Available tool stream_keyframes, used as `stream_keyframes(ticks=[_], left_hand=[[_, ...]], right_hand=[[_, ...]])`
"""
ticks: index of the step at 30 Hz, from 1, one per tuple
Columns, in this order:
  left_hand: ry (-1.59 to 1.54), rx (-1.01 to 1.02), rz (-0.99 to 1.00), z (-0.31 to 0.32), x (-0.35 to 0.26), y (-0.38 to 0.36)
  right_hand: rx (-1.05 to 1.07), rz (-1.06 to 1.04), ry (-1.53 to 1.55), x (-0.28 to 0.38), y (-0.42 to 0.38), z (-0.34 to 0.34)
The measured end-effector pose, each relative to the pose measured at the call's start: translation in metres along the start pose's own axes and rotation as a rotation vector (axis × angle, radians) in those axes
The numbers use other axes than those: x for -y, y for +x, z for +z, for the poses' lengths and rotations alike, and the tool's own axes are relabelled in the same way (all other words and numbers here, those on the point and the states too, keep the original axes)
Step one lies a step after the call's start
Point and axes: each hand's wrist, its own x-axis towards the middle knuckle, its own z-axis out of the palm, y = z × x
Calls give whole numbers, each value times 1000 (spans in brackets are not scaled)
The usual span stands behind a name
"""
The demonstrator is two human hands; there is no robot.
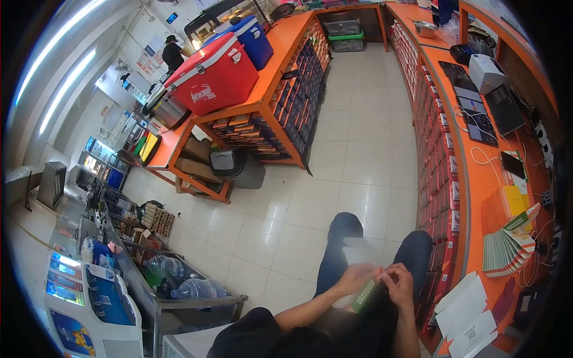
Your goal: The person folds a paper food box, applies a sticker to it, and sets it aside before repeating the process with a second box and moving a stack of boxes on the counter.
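Observation:
Above the person's lap, my left hand [357,278] and my right hand [399,281] are close together. Between them is a green and white printed piece [365,295], with something small and red at its top edge. My left hand is closed on the green piece, though glare blurs its fingers. The fingers of my right hand are pinched at the upper edge, by the red bit. A pale, whitish sheet [356,253] shows just beyond my left hand, over the knees.
Right of me runs an orange counter [471,238] with fanned green-and-white cards [507,247], white papers [465,313] and a phone [513,164]. Ahead are a red cooler [215,77] and a grey bin [239,168]. A metal rack [197,301] stands left. A person [173,55] is far off.

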Motion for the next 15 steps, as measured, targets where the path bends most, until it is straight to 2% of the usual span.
stream_keyframes(ticks=[3, 7, 9, 13, 15], left_hand=[[22, 12, -36, 0, -1, -1], [44, 55, -14, -2, 8, 3], [48, 73, -1, -2, 6, 3], [11, 31, 4, -3, 8, 2], [26, 18, 1, -6, 10, 3]], right_hand=[[-53, 92, 58, -7, -3, 5], [-88, 116, 97, -17, -3, 10], [-177, 127, 174, -21, -2, 15], [-92, 111, 134, -12, 0, 8], [-60, 100, -35, -1, -1, 6]])
